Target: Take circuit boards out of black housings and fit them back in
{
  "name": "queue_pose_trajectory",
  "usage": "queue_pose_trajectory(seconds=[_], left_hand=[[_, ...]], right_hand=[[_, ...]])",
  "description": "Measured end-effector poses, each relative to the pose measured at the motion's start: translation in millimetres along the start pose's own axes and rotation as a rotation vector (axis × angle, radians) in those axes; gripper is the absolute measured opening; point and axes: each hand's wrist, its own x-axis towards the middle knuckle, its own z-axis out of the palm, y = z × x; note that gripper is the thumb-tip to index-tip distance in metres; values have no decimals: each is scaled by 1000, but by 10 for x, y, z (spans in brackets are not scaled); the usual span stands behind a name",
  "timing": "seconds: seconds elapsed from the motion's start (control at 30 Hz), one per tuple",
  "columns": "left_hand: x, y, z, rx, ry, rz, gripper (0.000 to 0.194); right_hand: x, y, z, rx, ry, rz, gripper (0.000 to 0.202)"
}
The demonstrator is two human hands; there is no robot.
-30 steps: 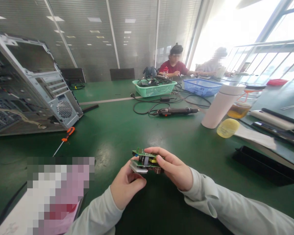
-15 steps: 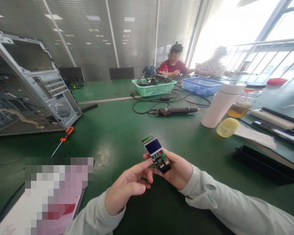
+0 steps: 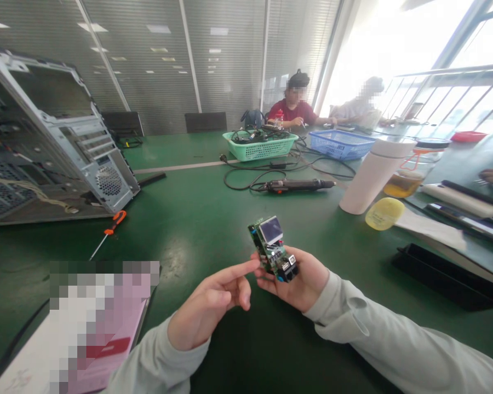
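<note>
Worn on head, angled forward and down, near left hand (image 3: 203, 309) and right hand (image 3: 306, 279), facing glass wall (image 3: 160, 71)

From my end I see a green tabletop (image 3: 197, 219) beneath the grip (image 3: 306, 282), a slatted glass partition (image 3: 156, 71) beyond it, and glaring windows (image 3: 402, 38) off to its right.

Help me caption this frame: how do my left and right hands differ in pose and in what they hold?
The right hand grips the circuit board; the left hand grips nothing.
The left hand's index finger stretches toward the board, contact unclear, while the right hand's fingers curl behind it.
Both are bare, with pale sleeves.
</note>
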Motion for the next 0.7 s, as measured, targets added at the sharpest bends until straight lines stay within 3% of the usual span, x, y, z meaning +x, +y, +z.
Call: queue_pose_trajectory(seconds=[0.17,0.5,0.7], left_hand=[[-6,26,-31,-64,135,3,45],[32,-63,-101,-67,198,28,44],[16,-17,-36,-34,175,-15,41]], right_hand=[[-21,-89,3,54,-7,-17,30],[-92,-28,13,60,-121,65,20],[-76,-17,-8,8,-150,83,20]])
